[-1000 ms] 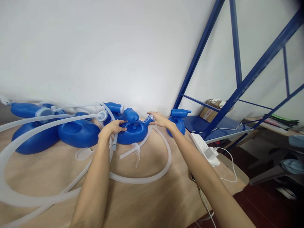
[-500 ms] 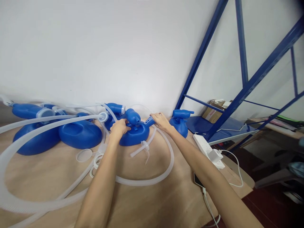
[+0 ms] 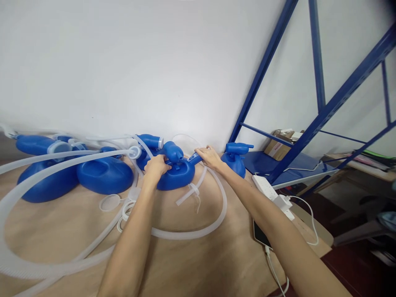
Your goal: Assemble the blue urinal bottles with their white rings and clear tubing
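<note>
A blue plastic urinal bottle (image 3: 177, 177) with an angled neck (image 3: 173, 152) stands on the table by the wall. My left hand (image 3: 157, 167) is closed on its left side, near the handle. At the bottle's right, my right hand (image 3: 208, 156) grips a flat blue strip with holes (image 3: 194, 157), which slants up from the bottle; whether the two are joined I cannot tell. In front of the bottle lies the end of a clear tube (image 3: 185, 196), with a translucent cap (image 3: 194, 189) around it. The tube's long loop (image 3: 198, 235) curves across the table.
More blue bottles stand left (image 3: 105, 175) and right (image 3: 233, 165). A large hose (image 3: 18, 198) arches over the left side. A loose cap (image 3: 110, 202) and white rings (image 3: 126, 212) lie nearby. At right are a power strip (image 3: 266, 189), a phone (image 3: 261, 235) and a blue rack (image 3: 309, 136).
The free tube end and its cap have shifted slightly right. Both hands remain in nearly the same place on the bottle and the strip.
</note>
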The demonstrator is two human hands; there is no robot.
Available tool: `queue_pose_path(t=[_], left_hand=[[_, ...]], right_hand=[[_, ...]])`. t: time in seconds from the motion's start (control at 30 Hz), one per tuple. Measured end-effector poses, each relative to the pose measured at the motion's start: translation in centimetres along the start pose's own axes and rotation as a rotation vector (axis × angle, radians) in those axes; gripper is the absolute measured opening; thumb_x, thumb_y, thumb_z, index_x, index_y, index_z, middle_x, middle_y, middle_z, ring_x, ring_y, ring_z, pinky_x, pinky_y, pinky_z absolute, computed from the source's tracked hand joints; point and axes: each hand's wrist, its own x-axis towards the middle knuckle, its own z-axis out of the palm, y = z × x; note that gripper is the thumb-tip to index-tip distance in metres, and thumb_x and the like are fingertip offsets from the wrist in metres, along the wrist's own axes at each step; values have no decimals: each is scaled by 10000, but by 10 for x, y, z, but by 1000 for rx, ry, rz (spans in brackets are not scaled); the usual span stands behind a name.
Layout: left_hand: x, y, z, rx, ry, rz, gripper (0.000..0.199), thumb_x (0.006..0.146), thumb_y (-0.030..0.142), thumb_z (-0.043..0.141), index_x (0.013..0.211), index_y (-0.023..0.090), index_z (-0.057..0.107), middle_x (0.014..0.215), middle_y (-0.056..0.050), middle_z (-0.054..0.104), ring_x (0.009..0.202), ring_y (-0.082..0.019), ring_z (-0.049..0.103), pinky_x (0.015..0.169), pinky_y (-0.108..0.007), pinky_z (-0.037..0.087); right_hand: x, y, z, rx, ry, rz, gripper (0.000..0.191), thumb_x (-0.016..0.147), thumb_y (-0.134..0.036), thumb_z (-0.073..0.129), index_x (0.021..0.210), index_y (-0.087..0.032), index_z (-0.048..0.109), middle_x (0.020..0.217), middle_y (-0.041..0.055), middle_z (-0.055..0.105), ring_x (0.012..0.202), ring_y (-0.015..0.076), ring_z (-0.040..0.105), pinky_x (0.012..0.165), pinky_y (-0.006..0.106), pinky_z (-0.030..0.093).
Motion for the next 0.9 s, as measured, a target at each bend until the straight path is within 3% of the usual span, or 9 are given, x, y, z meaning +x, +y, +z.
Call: queue_pose_path(t=[0.23,0.4,0.47,0.57,0.73,0.83,0.9], left_hand=[[0,-2,2,-11,15,-1,448,799,420,794,1231,320,732,1305,-122,755,1190,-385,713,929,-450,582],[2,-3,2,-21,8,0,458,780,423,817,1220,336,730,1290,-108,763,1180,-371,718,922,-428,578],[3,-3,2,-25,4,-5,470,774,431,822,1225,334,729,1300,-109,759,1189,-374,713,928,-430,576],[4,-5,1,-31,0,-5,461,775,433,820,1216,330,733,1315,-108,753,1194,-378,710,938,-437,576],[4,-6,0,-40,0,-2,461,777,442,820,1216,332,732,1311,-110,753,1191,-378,713,940,-445,577],[5,-7,0,-44,-4,-13,472,773,450,822,1223,339,729,1326,-106,747,1210,-378,704,946,-446,575],[5,-6,0,-46,-9,-20,478,766,453,827,1220,340,731,1330,-108,745,1219,-382,699,946,-451,574]], right_hand=[[5,11,-2,5,-11,-67,614,815,14,505,1407,-141,558,1415,186,675,1285,303,607,1039,413,288],[10,21,-20,22,-26,-98,536,881,22,448,1310,-223,658,1368,124,715,1272,269,610,1077,414,296],[8,28,-30,40,11,-34,524,871,-7,482,1322,-210,654,1344,138,719,1258,291,612,1106,441,293],[-3,42,-44,118,165,143,545,851,-65,534,1381,-173,602,1332,160,707,1248,326,611,1144,494,299],[-24,79,-58,427,480,395,459,846,-182,625,1304,-185,603,1276,140,703,1185,298,623,1085,456,440],[-32,94,-54,497,482,472,387,859,-275,655,1233,-184,613,1159,124,723,1018,266,668,966,433,522],[-35,93,-45,516,462,491,441,867,-322,661,1279,-184,589,1120,113,723,974,261,671,927,434,545]])
